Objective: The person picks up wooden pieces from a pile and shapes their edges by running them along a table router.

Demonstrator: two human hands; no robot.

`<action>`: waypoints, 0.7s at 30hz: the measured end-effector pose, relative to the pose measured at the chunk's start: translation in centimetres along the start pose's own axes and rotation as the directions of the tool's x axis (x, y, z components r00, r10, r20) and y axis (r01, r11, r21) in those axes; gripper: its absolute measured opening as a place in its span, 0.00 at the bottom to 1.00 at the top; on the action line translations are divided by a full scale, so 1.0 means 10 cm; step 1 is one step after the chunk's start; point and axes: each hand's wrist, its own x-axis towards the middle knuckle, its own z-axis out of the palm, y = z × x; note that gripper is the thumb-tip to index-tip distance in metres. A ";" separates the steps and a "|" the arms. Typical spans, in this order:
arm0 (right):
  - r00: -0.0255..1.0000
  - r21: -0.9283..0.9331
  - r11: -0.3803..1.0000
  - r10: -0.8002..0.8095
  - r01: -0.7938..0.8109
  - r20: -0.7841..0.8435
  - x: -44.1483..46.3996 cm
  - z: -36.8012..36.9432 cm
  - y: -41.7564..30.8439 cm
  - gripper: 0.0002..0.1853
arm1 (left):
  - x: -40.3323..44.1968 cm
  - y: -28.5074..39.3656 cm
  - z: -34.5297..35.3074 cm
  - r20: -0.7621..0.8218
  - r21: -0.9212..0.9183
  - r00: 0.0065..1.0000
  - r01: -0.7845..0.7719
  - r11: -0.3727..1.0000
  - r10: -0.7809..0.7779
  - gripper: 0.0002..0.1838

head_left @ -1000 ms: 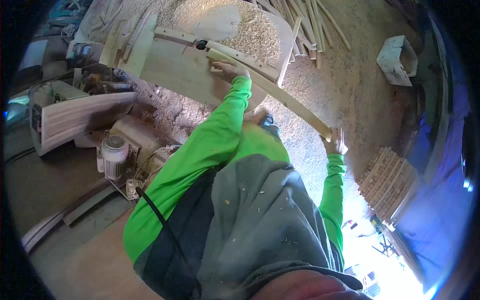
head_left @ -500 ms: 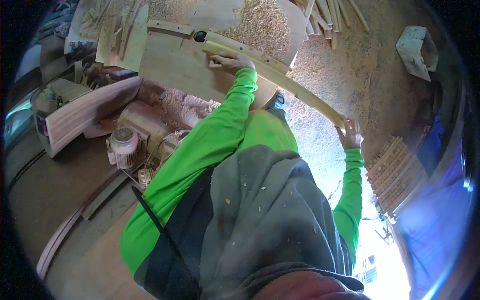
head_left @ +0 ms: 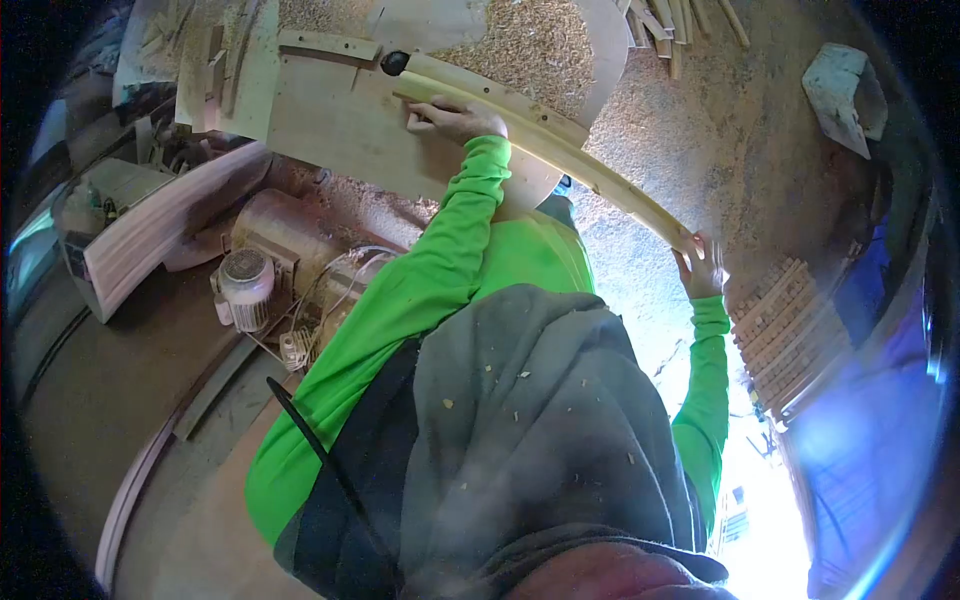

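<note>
Fingers of right hand point(head_left: 706, 268) grasp wooden strip point(head_left: 560, 157); left hand point(head_left: 462, 120) touches it, grasp unclear. Strip tip has advanced alongside black round part point(head_left: 394, 63).

One end of the long wooden stick point(head_left: 570, 165) lies on the flat tabletop point(head_left: 340, 120), right next to the wooden rail point(head_left: 500, 97). The stick is pale yellow and narrow, and it looks a little bent. Its other end pokes far out past the tabletop's edge.
</note>
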 end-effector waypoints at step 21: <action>0.995 0.087 0.994 -0.057 0.064 -0.082 1.00 0.39 -0.88 0.20 | 1.52 -0.19 0.20 -0.099 0.054 0.990 -0.091 0.994 0.096 0.22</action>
